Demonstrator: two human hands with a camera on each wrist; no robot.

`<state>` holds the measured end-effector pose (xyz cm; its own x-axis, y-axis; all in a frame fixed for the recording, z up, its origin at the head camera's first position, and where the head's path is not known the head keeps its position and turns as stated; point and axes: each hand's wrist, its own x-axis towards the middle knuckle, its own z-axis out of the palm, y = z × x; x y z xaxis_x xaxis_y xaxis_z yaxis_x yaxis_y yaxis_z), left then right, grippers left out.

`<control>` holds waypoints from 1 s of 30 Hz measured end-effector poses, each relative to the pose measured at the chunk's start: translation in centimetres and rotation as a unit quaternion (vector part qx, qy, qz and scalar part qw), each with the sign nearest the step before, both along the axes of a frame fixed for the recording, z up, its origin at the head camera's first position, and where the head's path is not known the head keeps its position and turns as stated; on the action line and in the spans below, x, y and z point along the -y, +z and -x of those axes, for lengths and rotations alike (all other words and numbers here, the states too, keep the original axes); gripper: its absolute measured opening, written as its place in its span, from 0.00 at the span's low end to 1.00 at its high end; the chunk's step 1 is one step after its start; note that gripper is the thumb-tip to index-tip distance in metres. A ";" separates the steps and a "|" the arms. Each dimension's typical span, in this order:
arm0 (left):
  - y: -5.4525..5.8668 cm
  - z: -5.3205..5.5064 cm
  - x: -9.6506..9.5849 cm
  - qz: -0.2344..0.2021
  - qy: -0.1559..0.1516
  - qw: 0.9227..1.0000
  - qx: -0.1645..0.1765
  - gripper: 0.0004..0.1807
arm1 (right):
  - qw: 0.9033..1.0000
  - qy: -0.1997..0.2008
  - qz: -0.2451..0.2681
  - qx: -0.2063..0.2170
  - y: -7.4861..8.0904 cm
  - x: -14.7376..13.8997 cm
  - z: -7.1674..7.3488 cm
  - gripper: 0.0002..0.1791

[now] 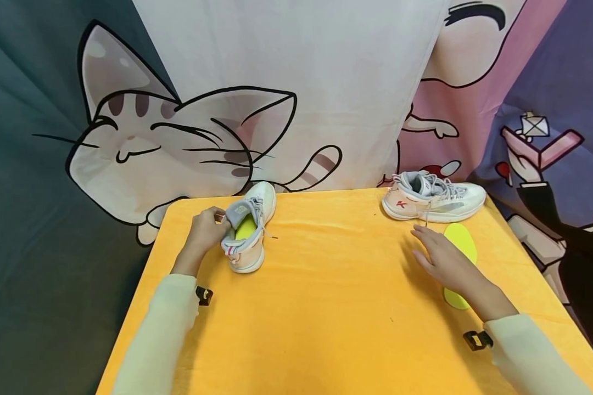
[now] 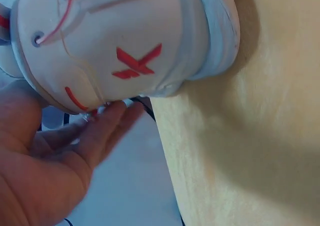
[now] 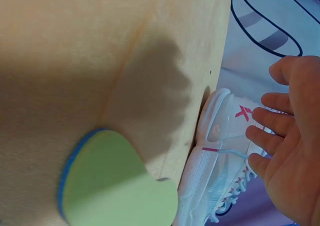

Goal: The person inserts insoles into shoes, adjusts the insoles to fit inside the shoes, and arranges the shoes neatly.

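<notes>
Left hand (image 1: 205,233): grip pinching the left shoe (image 1: 252,252) at the edge of its opening, far left on the table (image 1: 326,307).
Right hand (image 1: 447,260): grip spread, holding nothing, over the loose insole (image 1: 460,238).
Risk: a sideways pull could tip the left shoe; a crooked push could bunch its insole.
Left shoe: yellow-green inner insole (image 1: 245,228) inside.
Right shoe (image 1: 432,206): far right, upright; interior mostly hidden.

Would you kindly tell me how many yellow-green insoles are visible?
2: one insole inside the laced white shoe at the left hand, another insole on the yellow table partly under the right hand. The second shoe may hide one.
</notes>
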<state>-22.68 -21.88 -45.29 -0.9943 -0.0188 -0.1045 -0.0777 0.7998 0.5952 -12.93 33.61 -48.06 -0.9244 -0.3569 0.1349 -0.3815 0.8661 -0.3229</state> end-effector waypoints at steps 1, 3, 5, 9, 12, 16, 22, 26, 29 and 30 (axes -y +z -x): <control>-0.1 -0.1 0.0 -0.005 0.007 1.000 0.010 0.22 | 1.000 -0.002 0.000 0.007 0.0 -0.1 -0.1 0.30; -0.3 -0.3 -0.1 -0.020 0.024 0.999 0.033 0.20 | 0.999 -0.008 0.001 0.031 0.1 -0.2 -0.3 0.31; -0.4 -0.5 -0.1 -0.038 0.040 0.997 0.054 0.18 | 0.999 -0.014 0.004 0.052 0.2 -0.2 -0.5 0.31; -0.6 -0.7 -0.3 -0.070 0.061 0.994 0.059 0.17 | 0.997 -0.017 0.011 0.074 0.2 -0.2 -0.6 0.31; -0.5 -0.8 -0.3 -0.069 0.064 0.994 0.049 0.17 | 0.997 -0.015 0.016 0.076 0.2 -0.1 -0.7 0.31; -0.1 -0.7 -0.1 -0.052 0.063 0.996 0.042 0.18 | 0.997 -0.012 0.022 0.072 0.1 -0.1 -0.7 0.31; 0.0 -0.5 0.5 -0.042 0.066 0.996 0.039 0.17 | 0.998 -0.019 0.027 0.060 0.0 -0.5 -1.0 0.30; -0.2 -0.6 0.5 -0.043 0.062 0.996 0.040 0.17 | 0.997 -0.022 0.027 0.063 -0.1 -0.9 -1.1 0.30; -0.3 -0.7 0.7 -0.047 0.054 0.996 0.045 0.19 | 0.997 -0.021 0.029 0.064 -0.1 -1.2 -1.1 0.31; -0.3 -0.8 0.8 -0.049 0.049 0.996 0.048 0.20 | 0.997 -0.021 0.030 0.065 -0.1 -1.2 -1.2 0.31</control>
<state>-21.87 -22.69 -45.58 -0.9737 -0.1000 -0.2049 -0.2125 0.7234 0.6569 -11.77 34.86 -48.14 -0.9494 -0.3122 0.0332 -0.2969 0.8584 -0.4183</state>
